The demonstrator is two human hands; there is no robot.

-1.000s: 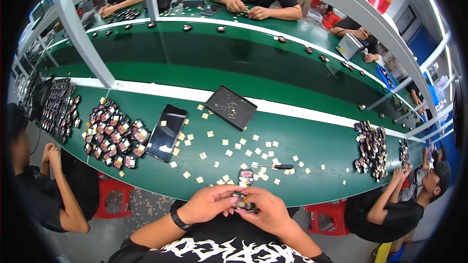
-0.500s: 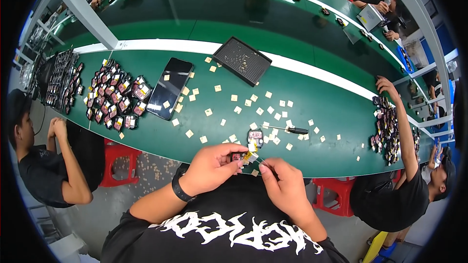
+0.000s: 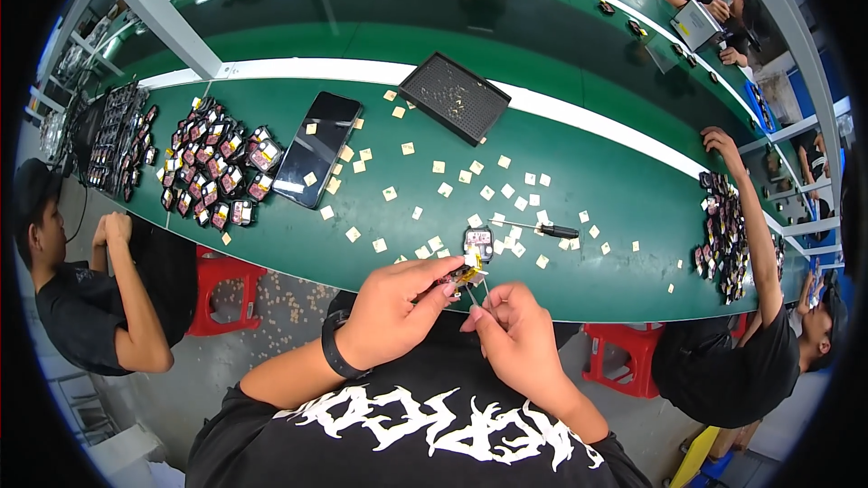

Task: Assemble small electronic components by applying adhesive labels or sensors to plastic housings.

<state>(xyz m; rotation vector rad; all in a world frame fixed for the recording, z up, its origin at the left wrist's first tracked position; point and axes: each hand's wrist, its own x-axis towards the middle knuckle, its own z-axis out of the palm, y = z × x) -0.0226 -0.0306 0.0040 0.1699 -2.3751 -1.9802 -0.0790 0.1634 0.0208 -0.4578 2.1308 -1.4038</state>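
At the near edge of the green bench, my left hand (image 3: 393,303) pinches a small black electronic module with yellow tape (image 3: 475,264) and a white part. A similar black module half with a pale label (image 3: 478,242) sits just beyond the fingertips; whether the two are joined I cannot tell. Close by on the right, my right hand (image 3: 517,330) is closed around thin metal tweezers (image 3: 471,295), their two prongs apart and pointing at the taped module. My fingers hide much of the held module. A screwdriver with a black handle (image 3: 559,231) lies beyond my right hand.
Small cream squares (image 3: 445,190) are scattered over the bench. Left of them lie a black phone (image 3: 318,149) and a heap of black modules (image 3: 212,163). A black tray (image 3: 455,98) stands farther back. A co-worker's arm (image 3: 755,235) reaches past another module pile (image 3: 721,235) at right.
My right hand has shifted slightly left, and both tweezer prongs now show spread apart. My left hand still holds the module. The whole view has tilted a little.
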